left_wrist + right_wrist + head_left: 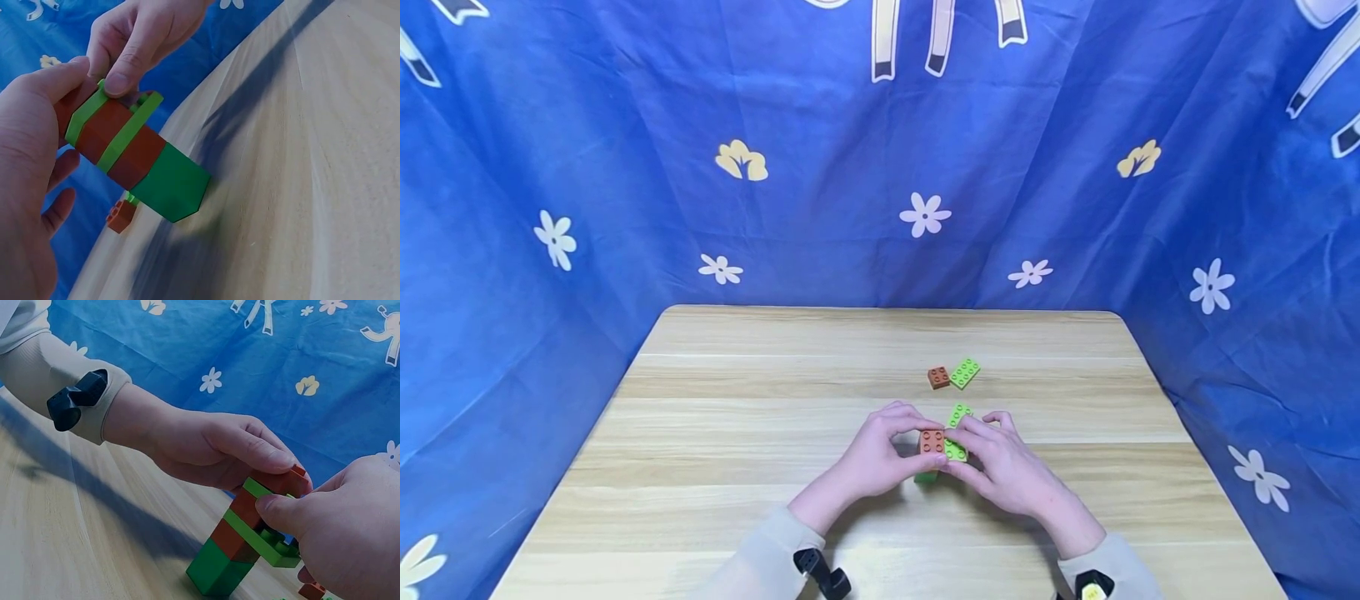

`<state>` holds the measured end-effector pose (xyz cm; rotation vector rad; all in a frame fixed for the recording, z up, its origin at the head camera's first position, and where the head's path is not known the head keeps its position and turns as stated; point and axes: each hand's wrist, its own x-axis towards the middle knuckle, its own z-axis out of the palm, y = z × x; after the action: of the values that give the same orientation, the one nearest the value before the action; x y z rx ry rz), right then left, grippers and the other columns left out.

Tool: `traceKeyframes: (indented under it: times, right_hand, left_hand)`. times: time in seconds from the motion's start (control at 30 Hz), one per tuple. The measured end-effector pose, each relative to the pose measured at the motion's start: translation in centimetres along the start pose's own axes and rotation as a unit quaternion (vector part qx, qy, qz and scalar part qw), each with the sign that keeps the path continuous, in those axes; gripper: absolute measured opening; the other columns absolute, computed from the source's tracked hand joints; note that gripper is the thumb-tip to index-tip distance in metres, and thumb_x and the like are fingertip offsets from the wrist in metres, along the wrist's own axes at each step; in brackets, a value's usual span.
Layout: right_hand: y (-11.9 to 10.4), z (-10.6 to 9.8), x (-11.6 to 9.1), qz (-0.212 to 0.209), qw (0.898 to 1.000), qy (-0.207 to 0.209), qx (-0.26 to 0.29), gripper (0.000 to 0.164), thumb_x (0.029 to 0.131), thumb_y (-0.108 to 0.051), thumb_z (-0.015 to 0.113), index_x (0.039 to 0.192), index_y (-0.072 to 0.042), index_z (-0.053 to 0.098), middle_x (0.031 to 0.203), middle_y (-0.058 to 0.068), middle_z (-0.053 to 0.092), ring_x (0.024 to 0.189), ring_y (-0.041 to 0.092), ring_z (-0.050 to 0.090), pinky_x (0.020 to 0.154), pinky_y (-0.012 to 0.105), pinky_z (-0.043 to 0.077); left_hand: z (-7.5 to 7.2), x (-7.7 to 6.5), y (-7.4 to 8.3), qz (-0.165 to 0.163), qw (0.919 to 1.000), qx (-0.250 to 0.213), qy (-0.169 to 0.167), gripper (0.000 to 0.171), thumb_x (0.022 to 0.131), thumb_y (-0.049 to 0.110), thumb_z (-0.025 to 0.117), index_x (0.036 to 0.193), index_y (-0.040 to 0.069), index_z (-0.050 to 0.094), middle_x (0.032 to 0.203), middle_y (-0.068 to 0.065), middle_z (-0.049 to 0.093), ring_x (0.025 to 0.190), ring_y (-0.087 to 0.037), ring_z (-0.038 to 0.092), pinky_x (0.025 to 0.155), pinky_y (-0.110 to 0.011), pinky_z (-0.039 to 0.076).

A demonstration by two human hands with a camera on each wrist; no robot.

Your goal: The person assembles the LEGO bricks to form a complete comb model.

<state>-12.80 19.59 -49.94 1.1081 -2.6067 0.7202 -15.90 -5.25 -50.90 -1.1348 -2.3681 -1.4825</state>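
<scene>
A stack of toy building bricks stands on the table, leaning in the wrist views only through camera tilt. Its base is a dark green block (172,184), with brown bricks and thin lime plates alternating above. My left hand (876,454) pinches the top brown brick (932,440) between thumb and fingers. My right hand (1003,462) grips the upper lime plate (255,487) just under that brick, its thumb against the near end. The lower lime plate (278,553) sticks out sideways from the stack. Fingers partly hide the upper plate.
Beyond the hands lie a loose brown brick (937,378) and a loose lime plate (965,373), side by side. The wooden table (737,400) is enclosed by a blue patterned cloth (820,208) at the back and sides.
</scene>
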Motion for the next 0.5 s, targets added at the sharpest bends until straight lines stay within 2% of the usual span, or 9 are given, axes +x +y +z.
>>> traceKeyframes:
  times: [0.3, 0.5]
  right_hand:
    - [-0.02, 0.0, 0.01, 0.001, 1.0, -0.003, 0.003, 0.036, 0.105, -0.042, 0.067, 0.132, -0.019, 0.071, 0.104, -0.018, 0.054, 0.083, 0.006, 0.056, 0.101, 0.046, 0.033]
    - [-0.06, 0.06, -0.02, 0.005, 1.0, -0.008, 0.006, 0.037, 0.105, -0.043, 0.066, 0.133, -0.019, 0.071, 0.104, -0.018, 0.054, 0.082, 0.01, 0.058, 0.102, 0.047, 0.033]
  left_hand:
    - [-0.24, 0.13, 0.2, -0.031, 0.9991, -0.024, -0.014, 0.037, 0.085, 0.04, 0.091, 0.116, 0.021, 0.082, 0.088, 0.018, 0.064, 0.093, -0.007, 0.061, 0.086, -0.034, 0.052]
    - [-0.33, 0.22, 0.14, -0.037, 0.9985, -0.035, -0.021, 0.037, 0.085, 0.04, 0.091, 0.115, 0.021, 0.083, 0.085, 0.016, 0.062, 0.091, -0.021, 0.062, 0.083, -0.044, 0.052]
